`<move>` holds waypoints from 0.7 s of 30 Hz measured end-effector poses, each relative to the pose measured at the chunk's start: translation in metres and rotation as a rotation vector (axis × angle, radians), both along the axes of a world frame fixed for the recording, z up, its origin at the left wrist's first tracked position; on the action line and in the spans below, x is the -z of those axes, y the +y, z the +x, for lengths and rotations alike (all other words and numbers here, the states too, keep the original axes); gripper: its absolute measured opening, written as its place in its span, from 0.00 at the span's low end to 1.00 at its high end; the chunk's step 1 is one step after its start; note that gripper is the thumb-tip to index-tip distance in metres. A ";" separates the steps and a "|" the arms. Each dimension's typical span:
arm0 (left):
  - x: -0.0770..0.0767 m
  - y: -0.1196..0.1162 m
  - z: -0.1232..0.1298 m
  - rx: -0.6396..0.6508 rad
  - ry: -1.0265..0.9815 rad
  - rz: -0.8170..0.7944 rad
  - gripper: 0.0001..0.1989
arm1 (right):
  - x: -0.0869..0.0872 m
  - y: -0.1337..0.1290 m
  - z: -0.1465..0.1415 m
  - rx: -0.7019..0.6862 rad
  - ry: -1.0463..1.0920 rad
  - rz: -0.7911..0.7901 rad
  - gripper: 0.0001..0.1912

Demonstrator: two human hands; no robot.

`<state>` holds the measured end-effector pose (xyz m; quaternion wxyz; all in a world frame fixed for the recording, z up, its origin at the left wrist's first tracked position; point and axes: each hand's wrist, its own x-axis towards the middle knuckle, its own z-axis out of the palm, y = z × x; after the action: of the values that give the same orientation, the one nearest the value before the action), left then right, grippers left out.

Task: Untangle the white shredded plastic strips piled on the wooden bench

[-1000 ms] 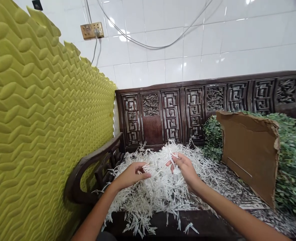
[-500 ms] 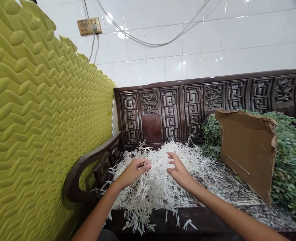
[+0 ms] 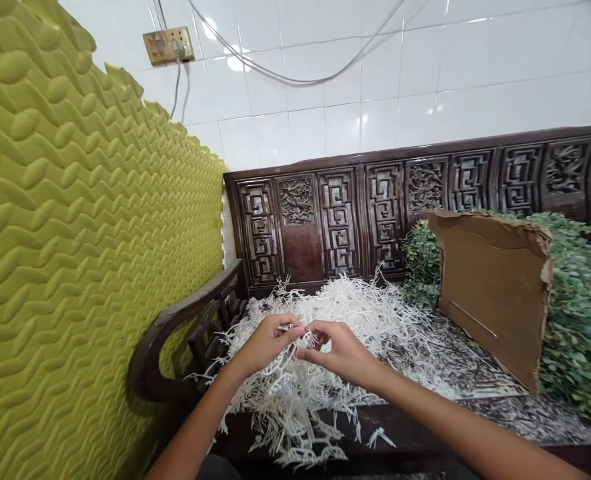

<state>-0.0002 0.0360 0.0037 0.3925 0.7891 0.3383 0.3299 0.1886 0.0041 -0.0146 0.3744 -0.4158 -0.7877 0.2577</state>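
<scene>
A heap of white branching plastic stems (image 3: pixel 355 300) is spread over the bench seat in front of me. Above its near part, my left hand (image 3: pixel 273 341) pinches a white plastic stem (image 3: pixel 280 381) between thumb and fingers, and its thin forked ends hang below. My right hand (image 3: pixel 338 350) meets the left one at the fingertips. Its thumb and index finger are curled round the stem's upper part; the exact contact is partly hidden by the fingers. A few loose stems lie at the seat's front edge.
The dark carved wooden bench (image 3: pixel 300 257) has a curved armrest (image 3: pixel 148 347) on the left. Yellow-green foam mats (image 3: pixel 100 233) stand beside it. A torn cardboard sheet (image 3: pixel 493 293) leans against green artificial foliage (image 3: pixel 580 320) on the right. A socket (image 3: pixel 169 45) and cable are on the tiled wall.
My right hand has moved left and down from above the heap to my left hand, its fingers closing in around the stem. The left hand has barely moved.
</scene>
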 end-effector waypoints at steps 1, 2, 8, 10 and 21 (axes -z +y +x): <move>0.001 -0.001 0.000 0.016 -0.009 -0.038 0.17 | 0.002 0.002 0.000 0.012 -0.002 0.006 0.15; 0.001 -0.002 0.000 0.033 -0.016 -0.077 0.17 | 0.003 0.004 0.000 0.011 0.001 0.007 0.15; 0.003 -0.003 -0.006 0.025 0.096 -0.055 0.18 | 0.002 -0.002 -0.003 -0.108 0.048 -0.113 0.15; 0.001 -0.003 -0.009 0.047 0.117 -0.072 0.18 | 0.001 -0.004 -0.005 -0.176 0.115 -0.214 0.14; -0.010 -0.012 -0.019 0.281 -0.028 -0.400 0.22 | -0.016 -0.013 -0.006 -0.654 0.623 -0.783 0.10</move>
<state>-0.0189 0.0240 0.0140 0.5877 0.7303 0.2785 0.2092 0.1830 -0.0087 0.0009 0.3078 -0.1637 -0.5743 0.7406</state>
